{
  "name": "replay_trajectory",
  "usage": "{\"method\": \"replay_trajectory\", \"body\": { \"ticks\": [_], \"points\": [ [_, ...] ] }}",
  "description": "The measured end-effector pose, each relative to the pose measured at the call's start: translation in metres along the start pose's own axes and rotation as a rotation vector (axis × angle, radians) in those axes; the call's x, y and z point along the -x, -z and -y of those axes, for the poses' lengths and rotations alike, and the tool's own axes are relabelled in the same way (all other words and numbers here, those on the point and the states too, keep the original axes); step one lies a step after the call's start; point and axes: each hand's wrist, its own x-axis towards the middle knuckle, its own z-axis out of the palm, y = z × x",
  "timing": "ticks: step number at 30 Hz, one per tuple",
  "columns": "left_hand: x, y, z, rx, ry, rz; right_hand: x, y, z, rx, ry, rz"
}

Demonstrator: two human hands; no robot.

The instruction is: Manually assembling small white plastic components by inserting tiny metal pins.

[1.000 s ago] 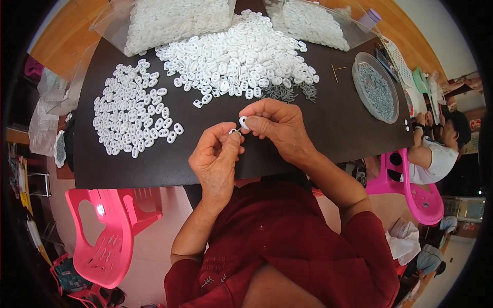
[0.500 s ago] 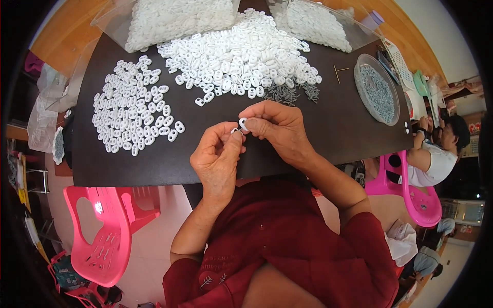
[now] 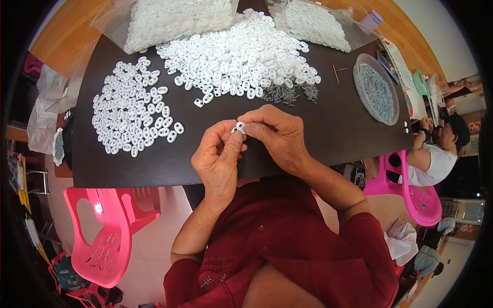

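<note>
Between my two hands, above the near part of the dark table, is a small white plastic oval piece with holes (image 3: 240,126). My left hand (image 3: 218,154) pinches it between thumb and fingers from the left. From the right, my right hand (image 3: 277,134) grips it with thumb and forefinger. The fingertips hide part of it. Beyond my hands spreads a large heap of similar white pieces (image 3: 236,56), with small grey pins (image 3: 282,94) at its near right edge. A smaller, flatter group of white ovals (image 3: 131,110) lies to the left.
Two clear bins of white pieces (image 3: 179,23) stand at the far edge. A round clear tub of grey pins (image 3: 377,90) sits right, near two thin brass-coloured rods (image 3: 337,73). A pink chair (image 3: 105,236) stands front left; another person (image 3: 436,149) sits at the right.
My fingers have come closer together, and the white bits held apart in each hand now meet as one piece. The table's piles look the same.
</note>
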Motion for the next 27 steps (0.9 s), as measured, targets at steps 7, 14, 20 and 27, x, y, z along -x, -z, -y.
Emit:
{"method": "replay_trajectory", "body": {
  "ticks": [7, 14, 20, 27],
  "points": [
    [0.0, 0.001, 0.002, -0.018, 0.014, 0.058, 0.002, 0.001, -0.001, 0.097, 0.109, 0.004],
    [-0.001, -0.001, 0.001, -0.016, 0.014, 0.047, 0.003, 0.0, 0.002, -0.013, -0.051, -0.005],
    [-0.005, -0.001, 0.002, 0.027, -0.004, 0.036, 0.004, 0.002, -0.003, 0.203, 0.246, 0.006],
    [-0.001, -0.005, -0.005, 0.174, 0.072, 0.011, 0.01, 0.001, 0.005, 0.212, 0.293, 0.012]
  ]
}}
